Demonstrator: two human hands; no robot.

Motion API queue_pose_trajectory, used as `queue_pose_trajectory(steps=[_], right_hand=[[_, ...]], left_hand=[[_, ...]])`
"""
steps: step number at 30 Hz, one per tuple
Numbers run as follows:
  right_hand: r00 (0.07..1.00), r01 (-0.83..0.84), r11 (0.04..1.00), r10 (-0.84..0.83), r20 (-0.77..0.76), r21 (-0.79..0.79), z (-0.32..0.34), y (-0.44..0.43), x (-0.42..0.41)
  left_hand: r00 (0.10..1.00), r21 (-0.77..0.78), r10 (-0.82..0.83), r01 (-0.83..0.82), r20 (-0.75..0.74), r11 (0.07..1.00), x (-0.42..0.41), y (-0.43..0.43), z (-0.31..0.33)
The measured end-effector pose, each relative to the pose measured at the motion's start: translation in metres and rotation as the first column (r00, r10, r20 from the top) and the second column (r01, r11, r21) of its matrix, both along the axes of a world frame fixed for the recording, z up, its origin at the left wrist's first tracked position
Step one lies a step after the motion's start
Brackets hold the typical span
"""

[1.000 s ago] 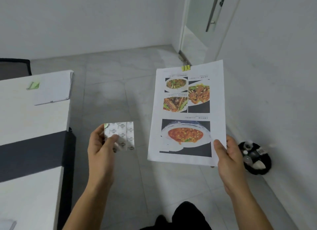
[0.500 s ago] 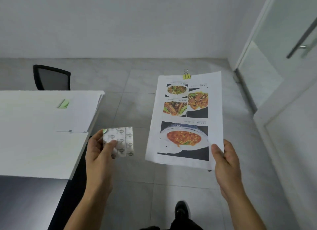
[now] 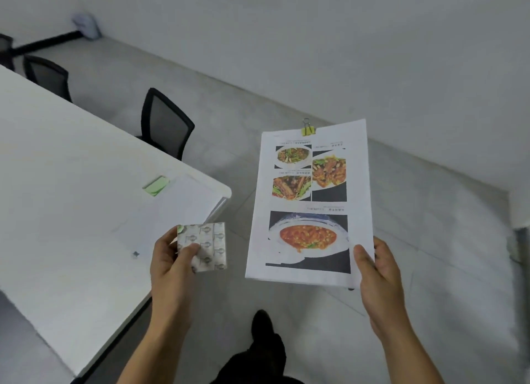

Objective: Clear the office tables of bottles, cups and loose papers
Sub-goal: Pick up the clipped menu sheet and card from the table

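Two things stay in my grip in the head view: my left hand (image 3: 172,266) curls round a small packet (image 3: 206,246) at lower centre, and my right hand (image 3: 378,283) pinches the clipped papers (image 3: 309,206) centre right. The view has swung, and the table (image 3: 71,211) now fills the left, so more clearing probably waits there.

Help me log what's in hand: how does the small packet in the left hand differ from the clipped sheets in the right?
The packet is far smaller than the sheets. The packet bears a repeated greyish pattern; the sheets show colour food photos. A yellow binder clip tops the sheets; the packet has none. Both are held aloft: packet in left hand, sheets in right hand.
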State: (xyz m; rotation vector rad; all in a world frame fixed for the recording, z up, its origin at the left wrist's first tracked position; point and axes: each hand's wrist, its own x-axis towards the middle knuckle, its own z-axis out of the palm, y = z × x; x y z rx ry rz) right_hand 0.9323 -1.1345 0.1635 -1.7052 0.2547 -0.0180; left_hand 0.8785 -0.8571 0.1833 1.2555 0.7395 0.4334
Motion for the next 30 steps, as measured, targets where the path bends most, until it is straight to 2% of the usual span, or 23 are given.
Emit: queue_pose_trajectory(steps=[5, 10, 16, 21, 25, 30], right_hand=[[0.996, -0.073, 0.997, 0.073, 0.042, 0.0, 0.026, 0.025, 0.143], [0.984, -0.176, 0.983, 0.175, 0.021, 0.046, 0.02, 0.064, 0.256], [0.886, -0.457, 0.887, 0.46, -0.049, 0.057, -0.014, 0.14, 0.395], [0.661, -0.734, 0.672, 0.74, -0.125, 0.097, -0.015, 0.228, 0.509], [0.4, -0.907, 0.414, 0.903, -0.157, 0.072, -0.009, 0.303, 0.564], [0.081, -0.997, 0.083, 0.98, -0.179, 0.003, -0.013, 0.38, 0.576]], left_hand=[[0.998, 0.065, 0.051, -0.053, 0.02, 0.997, 0.125, 0.029, 0.02], [0.99, 0.091, 0.141, -0.141, 0.004, 0.986, 0.214, 0.058, 0.028], [0.904, 0.073, 0.419, -0.414, -0.081, 0.907, 0.291, 0.089, -0.007], [0.709, 0.066, 0.687, -0.687, -0.157, 0.724, 0.334, 0.105, -0.007], [0.455, 0.056, 0.873, -0.881, -0.177, 0.47, 0.345, 0.106, -0.003], [0.13, 0.007, 0.968, -0.991, -0.216, 0.134, 0.337, 0.086, -0.017]])
